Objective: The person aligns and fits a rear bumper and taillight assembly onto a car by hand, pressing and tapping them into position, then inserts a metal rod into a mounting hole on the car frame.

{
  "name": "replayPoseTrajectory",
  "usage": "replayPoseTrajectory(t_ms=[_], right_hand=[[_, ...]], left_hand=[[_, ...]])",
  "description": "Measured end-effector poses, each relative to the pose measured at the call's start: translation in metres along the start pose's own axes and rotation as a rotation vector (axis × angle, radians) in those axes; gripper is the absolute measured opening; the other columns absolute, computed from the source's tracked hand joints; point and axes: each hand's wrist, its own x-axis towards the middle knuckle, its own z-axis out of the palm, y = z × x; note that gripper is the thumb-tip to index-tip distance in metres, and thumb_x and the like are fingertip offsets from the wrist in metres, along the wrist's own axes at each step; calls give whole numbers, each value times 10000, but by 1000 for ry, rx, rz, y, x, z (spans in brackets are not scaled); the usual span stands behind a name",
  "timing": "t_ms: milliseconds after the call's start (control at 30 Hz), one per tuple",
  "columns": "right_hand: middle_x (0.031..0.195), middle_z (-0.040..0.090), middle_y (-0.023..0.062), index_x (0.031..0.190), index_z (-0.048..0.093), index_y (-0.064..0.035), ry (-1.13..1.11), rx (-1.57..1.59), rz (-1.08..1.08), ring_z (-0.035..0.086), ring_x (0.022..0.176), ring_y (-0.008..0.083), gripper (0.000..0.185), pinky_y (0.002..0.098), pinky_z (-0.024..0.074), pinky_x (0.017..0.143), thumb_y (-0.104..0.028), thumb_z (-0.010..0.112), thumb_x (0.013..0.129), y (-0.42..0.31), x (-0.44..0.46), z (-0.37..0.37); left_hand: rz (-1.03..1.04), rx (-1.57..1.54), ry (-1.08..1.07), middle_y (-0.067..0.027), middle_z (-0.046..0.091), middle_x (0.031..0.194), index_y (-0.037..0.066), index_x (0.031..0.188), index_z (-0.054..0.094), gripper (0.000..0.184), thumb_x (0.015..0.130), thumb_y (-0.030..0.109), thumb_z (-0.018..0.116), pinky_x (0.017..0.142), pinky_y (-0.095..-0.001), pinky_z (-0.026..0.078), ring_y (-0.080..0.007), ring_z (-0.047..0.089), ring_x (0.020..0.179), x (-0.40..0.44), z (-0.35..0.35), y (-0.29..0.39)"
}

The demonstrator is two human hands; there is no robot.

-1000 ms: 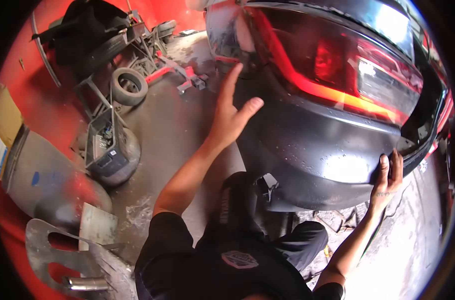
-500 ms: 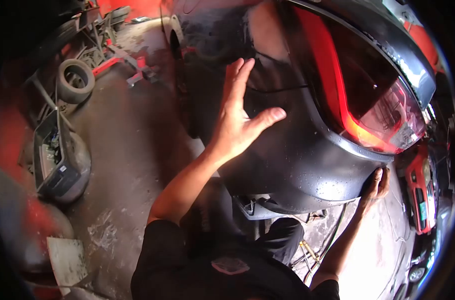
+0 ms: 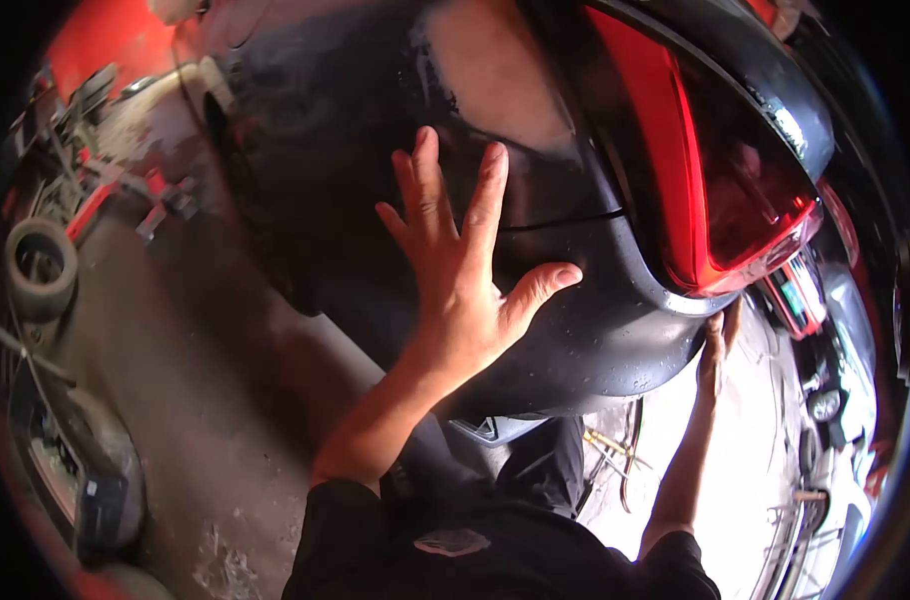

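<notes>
A dark, water-beaded car bumper [image 3: 615, 350] curves across the middle of the view, below a red tail light [image 3: 690, 190]. My left hand [image 3: 460, 275] is open in front of the bumper and side panel, its fingers and thumb spread; whether the palm touches the surface I cannot tell. At the bumper's far right end, just under the tail light, my right hand [image 3: 713, 355] rests with its fingers stretched upward along the edge, partly hidden. Above my left hand, a beige bare patch [image 3: 500, 70] shows on the dark side panel.
On the left floor are a tyre [image 3: 42, 270], a red metal stand [image 3: 95, 205] and a dark bin [image 3: 100, 510]. Brass-coloured tools [image 3: 610, 445] lie below the bumper. Other vehicles [image 3: 840, 370] stand at the right.
The camera view has shifted, carrying the tyre and bin left and down. My left hand's fingers have spread wider. My right hand appears higher and further left, still at the bumper's edge.
</notes>
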Motion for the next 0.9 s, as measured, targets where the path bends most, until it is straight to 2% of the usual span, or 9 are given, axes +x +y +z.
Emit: replayPoseTrajectory(t_ms=[67, 133, 333, 467, 533, 667, 733, 800, 900], right_hand=[[1450, 539, 187, 1511, 429, 3, -88, -114, 130, 506, 1322, 307, 961, 432, 345, 1124, -707, 616, 892, -81, 6, 19], [1441, 543, 182, 1502, 435, -1, -46, 11, 113, 491, 1333, 307, 912, 432, 323, 1136, -649, 639, 894, -59, 8, 18], [1462, 527, 174, 1515, 426, 5, -91, 77, 178, 450, 1380, 301, 907, 424, 285, 1171, -619, 649, 895, -46, 8, 9], [1476, 516, 176, 1520, 422, 13, -64, 53, 214, 438, 1397, 302, 910, 418, 279, 1182, -607, 650, 895, -49, 8, 12], [1463, 522, 184, 1507, 424, 33, -8, 38, 171, 455, 1377, 307, 909, 410, 294, 1175, -571, 675, 876, -60, 9, 17], [1486, 490, 228, 1514, 387, 61, -22, 55, 203, 457, 1383, 313, 1020, 410, 319, 1168, -619, 721, 831, -88, 11, 28], [1493, 476, 252, 1551, 293, 93, -5, 188, 178, 432, 1414, 315, 1156, 403, 329, 1176, -639, 779, 800, -89, 10, 34], [1490, 472, 282, 1530, 304, 128, 35, 101, 186, 436, 1419, 353, 1191, 429, 339, 1176, -671, 779, 785, -91, 7, 34], [1435, 477, 356, 1490, 346, 157, 44, -143, 133, 447, 1388, 453, 1204, 476, 349, 1173, -743, 719, 782, -86, 4, 33]], left_hand=[[0, -31, -7, -337, 68, 1662, 180, 1619, 328, 1039, 808, 701, 715, 1021, -872, 107, -631, 55, 1497, 1, 0, 2], [-4, -29, -9, -316, 75, 1672, 134, 1605, 349, 1065, 781, 657, 778, 1063, -848, 76, -584, 39, 1524, 4, -2, 5], [-12, -56, 13, -285, 94, 1683, 138, 1600, 360, 1042, 790, 628, 794, 1074, -838, 59, -576, 41, 1528, 4, 0, 6], [-32, -89, 13, -278, 114, 1682, 126, 1598, 362, 1013, 800, 537, 832, 1098, -815, 52, -490, 75, 1558, 4, -3, 8], [-67, -68, 4, -271, 134, 1682, 85, 1586, 370, 974, 820, 459, 841, 1164, -730, 112, -459, 111, 1561, 4, -6, 17], [116, -113, 42, -275, 266, 1642, -7, 1541, 412, 788, 908, 282, 782, 1229, -476, 240, -420, 272, 1525, 9, -6, 25], [185, -70, 37, -285, 297, 1630, -31, 1544, 397, 767, 935, 279, 744, 1227, -501, 238, -421, 299, 1517, -1, 3, 36], [254, -11, -7, -285, 290, 1635, -41, 1554, 375, 780, 941, 282, 732, 1229, -512, 231, -426, 288, 1522, -12, 9, 52], [183, 107, -97, -320, 182, 1658, -47, 1600, 246, 934, 942, 408, 729, 1227, -528, 230, -472, 208, 1539, -15, 8, 67]])
